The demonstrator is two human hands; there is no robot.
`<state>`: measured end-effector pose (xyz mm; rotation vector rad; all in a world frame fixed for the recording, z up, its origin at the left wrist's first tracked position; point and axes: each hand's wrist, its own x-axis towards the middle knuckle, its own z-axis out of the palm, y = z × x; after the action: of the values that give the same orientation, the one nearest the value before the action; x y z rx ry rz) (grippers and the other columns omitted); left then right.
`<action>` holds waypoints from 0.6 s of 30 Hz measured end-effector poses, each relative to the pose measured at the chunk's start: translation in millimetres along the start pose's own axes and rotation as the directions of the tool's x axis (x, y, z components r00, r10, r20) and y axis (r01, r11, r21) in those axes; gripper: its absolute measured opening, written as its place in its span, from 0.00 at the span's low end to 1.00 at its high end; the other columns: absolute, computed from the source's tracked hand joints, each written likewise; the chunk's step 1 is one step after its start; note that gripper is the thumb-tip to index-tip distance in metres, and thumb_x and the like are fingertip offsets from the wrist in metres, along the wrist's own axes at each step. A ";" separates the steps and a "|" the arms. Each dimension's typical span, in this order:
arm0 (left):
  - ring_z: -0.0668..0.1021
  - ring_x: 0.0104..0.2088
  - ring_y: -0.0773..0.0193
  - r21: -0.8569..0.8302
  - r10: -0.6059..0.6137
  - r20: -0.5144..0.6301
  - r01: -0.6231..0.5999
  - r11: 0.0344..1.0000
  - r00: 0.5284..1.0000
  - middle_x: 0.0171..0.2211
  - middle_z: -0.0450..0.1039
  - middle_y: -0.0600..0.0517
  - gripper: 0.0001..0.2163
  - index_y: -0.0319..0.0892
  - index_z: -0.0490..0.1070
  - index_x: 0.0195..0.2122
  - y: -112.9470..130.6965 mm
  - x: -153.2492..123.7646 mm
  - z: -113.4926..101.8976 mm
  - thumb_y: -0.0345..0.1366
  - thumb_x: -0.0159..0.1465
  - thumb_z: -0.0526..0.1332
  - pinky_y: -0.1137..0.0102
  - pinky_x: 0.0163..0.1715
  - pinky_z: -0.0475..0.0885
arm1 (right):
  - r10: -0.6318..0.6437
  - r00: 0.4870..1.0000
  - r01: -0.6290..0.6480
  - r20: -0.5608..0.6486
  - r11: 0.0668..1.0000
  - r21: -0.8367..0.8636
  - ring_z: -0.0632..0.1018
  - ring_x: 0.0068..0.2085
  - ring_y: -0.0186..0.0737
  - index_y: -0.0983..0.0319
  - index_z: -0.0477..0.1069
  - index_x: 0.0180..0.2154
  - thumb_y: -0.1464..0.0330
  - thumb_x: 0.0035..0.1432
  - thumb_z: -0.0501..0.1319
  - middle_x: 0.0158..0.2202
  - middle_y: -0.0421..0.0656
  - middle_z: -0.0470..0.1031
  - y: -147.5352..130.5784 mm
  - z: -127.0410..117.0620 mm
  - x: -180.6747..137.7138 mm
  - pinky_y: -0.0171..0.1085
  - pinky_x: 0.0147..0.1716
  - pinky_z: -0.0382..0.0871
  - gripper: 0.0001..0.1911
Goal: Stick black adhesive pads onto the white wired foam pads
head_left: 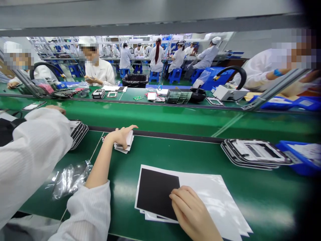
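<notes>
My left hand [121, 136] reaches to the far edge of the bench, over a small stack of white pieces [129, 140]. Its index finger stretches out to the right and its thumb lies lower against the stack, fingers apart. Closer in, my right hand [193, 212] has its fingers bent together at the right edge of a black sheet [157, 190]; the fingertips partly hide the contact. That black sheet lies on several white sheets [218, 197], which fan out to the right beneath my hand. Clear plastic bags [71, 179] lie left of my left forearm.
A co-worker's white sleeve [37, 140] reaches in from the left near stacked black-and-white frames [77, 132]. More stacked frames [255, 152] and a blue tray [301, 157] stand at right. Beyond the bench's dark edge runs a green belt [160, 117]; several people sit farther off.
</notes>
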<state>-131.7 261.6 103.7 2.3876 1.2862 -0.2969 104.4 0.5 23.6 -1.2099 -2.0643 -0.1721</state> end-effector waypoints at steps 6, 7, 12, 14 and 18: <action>0.72 0.48 0.44 -0.079 0.029 -0.085 -0.036 0.996 0.996 0.50 0.66 0.49 0.49 0.58 0.42 0.64 -3.3 -11.0 -7.1 0.32 0.43 0.66 0.52 0.49 0.65 | 0.013 1.000 -0.013 -0.005 1.000 0.005 0.74 0.31 0.41 0.63 0.71 0.36 0.83 0.58 0.54 0.32 0.47 0.76 -0.6 -0.1 -1.3 0.44 0.33 0.72 0.12; 0.71 0.49 0.45 -0.092 0.034 -0.104 -0.043 0.995 0.994 0.52 0.65 0.49 0.49 0.58 0.41 0.64 -3.2 -14.7 -9.4 0.32 0.43 0.66 0.53 0.49 0.65 | 0.015 1.000 -0.014 -0.011 1.000 0.008 0.74 0.31 0.41 0.63 0.71 0.36 0.83 0.58 0.54 0.31 0.47 0.76 -0.7 -0.6 -0.6 0.43 0.32 0.72 0.12; 0.72 0.48 0.50 -0.224 0.138 -0.213 -0.186 0.957 0.967 0.55 0.63 0.48 0.48 0.54 0.40 0.64 3.1 -41.1 -24.3 0.31 0.44 0.66 0.58 0.49 0.68 | 0.093 0.995 -0.089 -0.036 0.990 0.107 0.74 0.28 0.38 0.61 0.72 0.35 0.81 0.59 0.54 0.30 0.44 0.77 -5.1 -3.2 6.2 0.41 0.29 0.72 0.12; 0.72 0.47 0.52 -0.306 0.211 -0.301 -0.304 0.902 0.930 0.55 0.63 0.48 0.47 0.53 0.42 0.63 9.6 -54.6 -29.4 0.31 0.44 0.67 0.60 0.49 0.68 | 0.154 0.987 -0.143 -0.047 0.971 0.189 0.75 0.28 0.38 0.60 0.73 0.35 0.80 0.59 0.55 0.29 0.43 0.77 -7.6 -3.7 6.5 0.39 0.28 0.73 0.12; 0.70 0.49 0.52 -0.311 0.311 -0.398 -0.446 0.839 0.863 0.56 0.62 0.50 0.46 0.55 0.44 0.61 34.1 -81.4 -32.0 0.30 0.44 0.68 0.60 0.49 0.68 | 0.469 0.883 -0.428 0.030 0.775 0.465 0.80 0.32 0.43 0.59 0.77 0.33 0.72 0.59 0.61 0.32 0.46 0.80 -11.5 -6.1 5.8 0.40 0.32 0.77 0.06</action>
<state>-148.3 198.6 171.2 2.3203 0.8445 0.4686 96.6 -4.4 34.5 -1.3157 -1.5518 0.4643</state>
